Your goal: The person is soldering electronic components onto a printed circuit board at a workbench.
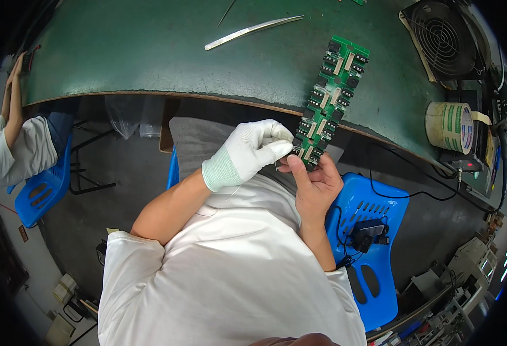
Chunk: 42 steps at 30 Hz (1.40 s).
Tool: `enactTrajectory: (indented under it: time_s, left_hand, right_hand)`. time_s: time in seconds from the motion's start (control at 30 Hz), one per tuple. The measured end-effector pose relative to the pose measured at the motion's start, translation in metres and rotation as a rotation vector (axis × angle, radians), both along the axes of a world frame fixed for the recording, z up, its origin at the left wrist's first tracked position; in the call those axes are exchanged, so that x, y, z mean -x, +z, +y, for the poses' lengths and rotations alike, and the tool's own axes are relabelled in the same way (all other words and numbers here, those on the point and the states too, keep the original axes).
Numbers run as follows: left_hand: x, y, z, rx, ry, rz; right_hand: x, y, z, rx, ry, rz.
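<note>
A long green circuit board (pixel 329 115), populated with black components and pale connectors, slants away from me over the table's near edge. My bare right hand (pixel 317 183) grips its near end between thumb and fingers. On my left hand (pixel 252 151) is a white knit glove with a pale green cuff. Its thumb and forefinger pinch together against the board's near left corner, and whatever lies between them is too small to make out. Farther off, metal tweezers (pixel 253 32) lie on the green table (pixel 149 57).
A thin pointed tool (pixel 226 12) lies beyond the tweezers. At the right are a black fan (pixel 441 40), a tape roll (pixel 451 127) and dark cables. A blue chair (pixel 374 288) beside me holds a black adapter (pixel 367 233). Another person (pixel 20 150) sits far left.
</note>
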<state>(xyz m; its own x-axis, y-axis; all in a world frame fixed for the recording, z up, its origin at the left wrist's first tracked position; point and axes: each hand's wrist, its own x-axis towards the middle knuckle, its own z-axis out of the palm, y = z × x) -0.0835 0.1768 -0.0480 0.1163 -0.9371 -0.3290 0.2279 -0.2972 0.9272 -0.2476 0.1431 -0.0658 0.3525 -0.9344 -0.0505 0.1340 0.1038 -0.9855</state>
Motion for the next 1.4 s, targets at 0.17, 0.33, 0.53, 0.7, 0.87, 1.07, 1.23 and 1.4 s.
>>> enactTrajectory:
  time_s: [0.17, 0.33, 0.53, 0.7, 0.87, 1.07, 1.23, 1.4]
  left_hand:
    - [0.0, -0.002, -0.001, 0.022, 0.006, 0.042]
    - [0.002, 0.001, 0.0, 0.016, 0.012, -0.049]
    - [0.003, 0.001, 0.0, 0.029, 0.036, -0.028]
    - [0.004, 0.002, 0.002, -0.009, 0.043, -0.053]
    - [0.007, 0.005, 0.004, -0.032, 0.059, -0.119]
    - [0.011, 0.017, 0.003, -0.03, 0.105, -0.189]
    - [0.015, 0.02, 0.004, -0.036, 0.147, -0.22]
    - [0.017, 0.023, 0.004, -0.031, 0.168, -0.265]
  right_hand:
    - [-0.001, 0.001, -0.001, -0.056, -0.003, -0.04]
    - [-0.001, -0.001, -0.001, -0.059, -0.003, -0.041]
    - [-0.001, 0.001, 0.0, -0.024, 0.007, -0.022]
    - [-0.003, 0.004, 0.0, -0.037, -0.004, -0.027]
    - [-0.004, 0.007, 0.001, -0.085, -0.007, -0.067]
    - [-0.003, 0.009, 0.001, -0.155, 0.011, -0.122]
    - [-0.003, 0.009, 0.0, -0.183, 0.02, -0.125]
    - [-0.003, 0.009, 0.0, -0.202, 0.021, -0.141]
